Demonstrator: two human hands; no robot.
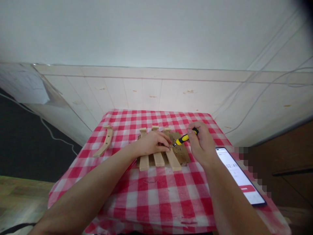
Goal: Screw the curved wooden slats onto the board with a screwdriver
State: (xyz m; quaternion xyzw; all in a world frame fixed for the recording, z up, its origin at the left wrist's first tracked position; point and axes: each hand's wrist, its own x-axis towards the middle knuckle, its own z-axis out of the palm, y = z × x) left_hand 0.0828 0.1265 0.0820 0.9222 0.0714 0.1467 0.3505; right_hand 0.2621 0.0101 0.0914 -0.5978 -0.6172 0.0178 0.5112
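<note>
head view shows two hands (153,143) (201,143), one screwdriver (183,139), four wooden pieces (173,160).

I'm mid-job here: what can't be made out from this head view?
- Screwdriver tip: head view, too small and blurred to tell if it sits in a screw.
- Middle parts of the left strip and middle strip: head view, hidden by the left hand.
- Phone fine print: head view, too small.
- Paper on the wall: head view, markings too faint, left side cut off by the picture's edge.
</note>
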